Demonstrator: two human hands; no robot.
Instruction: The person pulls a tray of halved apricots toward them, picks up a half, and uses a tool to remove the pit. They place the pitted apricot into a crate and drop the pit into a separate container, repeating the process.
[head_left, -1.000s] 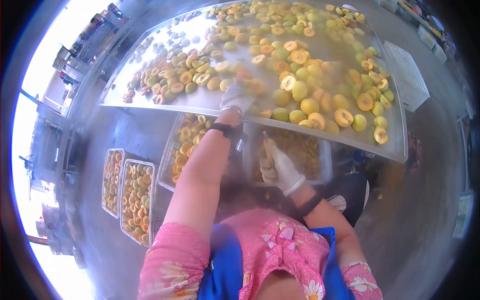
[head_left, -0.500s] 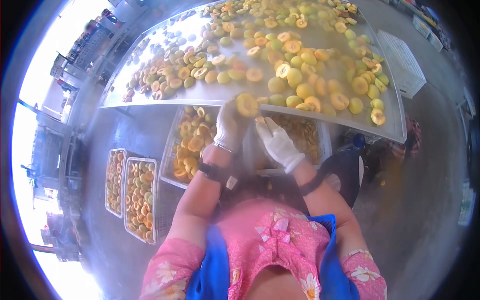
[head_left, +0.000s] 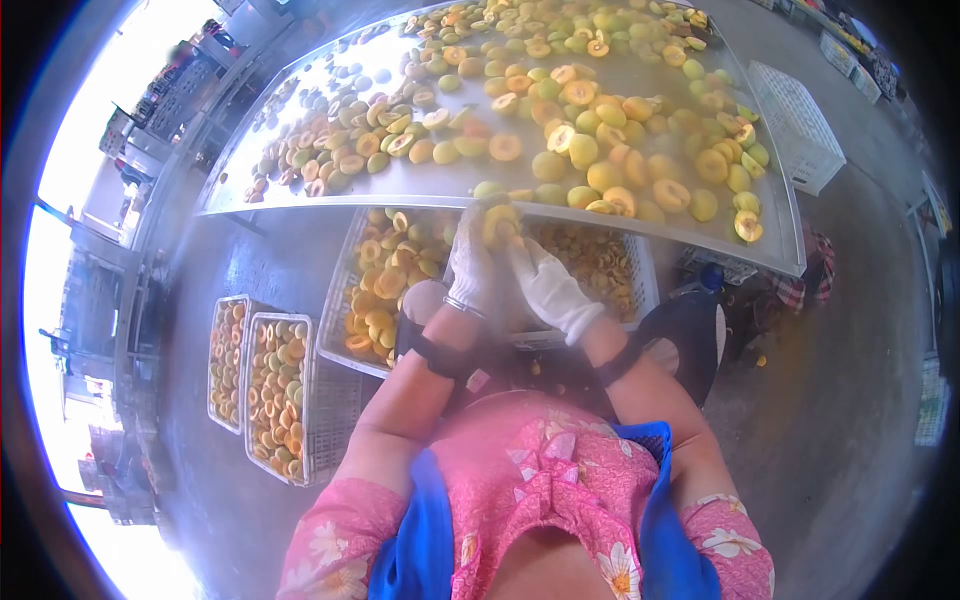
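My left hand, in a white glove, is closed around a yellow peach half just below the near edge of the metal table. My right hand, also gloved, has its fingers together with their tips against the fruit's lower right side. Whatever sits between those fingertips is too blurred to make out. Beneath my left hand is a crate of peach halves. Under my right hand stands another crate holding small brownish pieces. Whole-looking and halved peaches lie spread over the tabletop.
Two white crates of fruit halves stand on the floor at left. A white crate is beyond the table's right side. Plaid cloth shows below the table's right corner. More crates and racks line the left background.
My left hand has shifted slightly right and down with the peach half, whose cut face is now less visible. My right fingertips have come up against the fruit.
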